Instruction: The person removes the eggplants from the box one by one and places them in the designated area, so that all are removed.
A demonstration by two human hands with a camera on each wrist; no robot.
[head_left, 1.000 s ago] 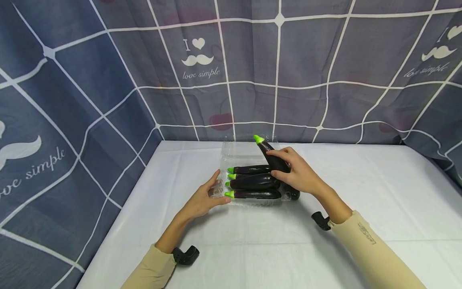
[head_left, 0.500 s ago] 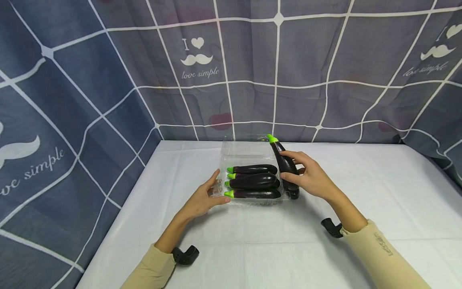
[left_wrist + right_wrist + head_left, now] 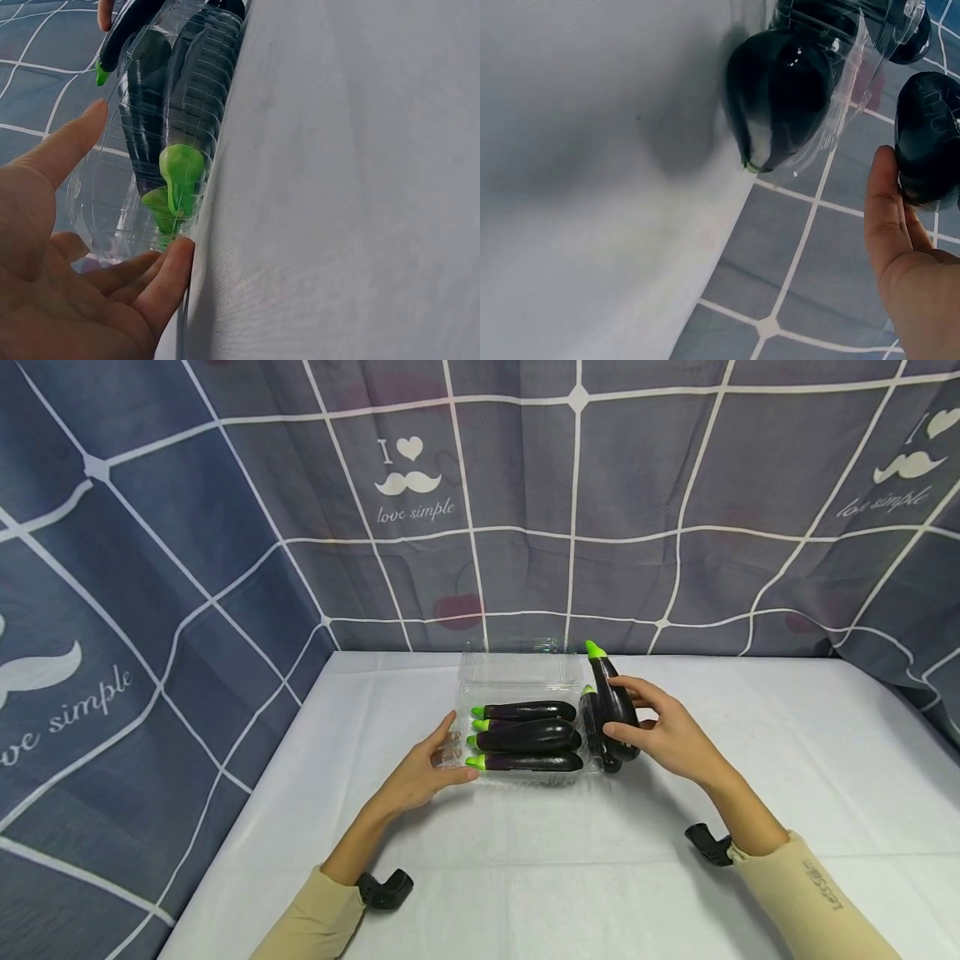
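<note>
Dark, glossy purple skin fills the right hand [image 3: 663,727], whose fingers and thumb pinch a held eggplant [image 3: 614,703] on opposite sides, its green tip pointing away toward the far edge of the white cloth [image 3: 555,877]. Below and just left of that grip, a lying eggplant [image 3: 595,727] runs along the right edge of the plastic container [image 3: 536,779]; the right wrist view shows a gap between these two eggplants. Further left of the grip, four more eggplants [image 3: 528,737] lie crosswise inside the container, one mostly hidden, and the open lid [image 3: 517,670] extends behind them. At the container's left edge, the left hand [image 3: 420,772] is spread wide, its straight fingers touching the plastic without closing round it. White cloth stretches right of the right hand and toward the person; beyond the far edge hangs a grey gridded curtain [image 3: 630,468].
</note>
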